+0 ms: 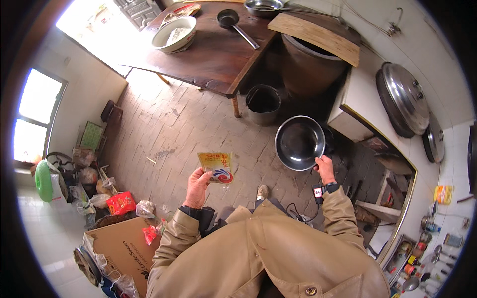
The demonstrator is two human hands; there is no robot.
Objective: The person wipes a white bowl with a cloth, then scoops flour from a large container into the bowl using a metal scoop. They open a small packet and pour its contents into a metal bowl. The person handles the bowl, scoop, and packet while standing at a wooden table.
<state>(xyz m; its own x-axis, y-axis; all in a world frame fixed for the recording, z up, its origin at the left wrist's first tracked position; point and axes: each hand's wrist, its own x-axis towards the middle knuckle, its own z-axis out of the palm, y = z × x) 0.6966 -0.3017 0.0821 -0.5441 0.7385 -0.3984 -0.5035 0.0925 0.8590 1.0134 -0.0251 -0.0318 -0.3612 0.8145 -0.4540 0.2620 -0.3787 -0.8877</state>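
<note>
Between the thumb and fingers of my left hand (196, 189) is a yellow printed packet (217, 166) with a red and blue swirl; whether it is full cannot be made out. My right hand (325, 169) grips the rim of a round stainless steel basin (300, 143), held out over the floor at my right. The basin's shiny inside faces up and nothing shows in it. A dark wristband and a small device with a cable sit at my right wrist.
Ahead stands a wooden table (208, 67) carrying an enamel basin (175, 35) of white powder and a ladle (228, 18). A bucket (263, 104) and a large earthen vat (313, 67) under a board (315, 37) stand front right. A cardboard box (123, 246) lies left, a tiled counter (395, 138) right.
</note>
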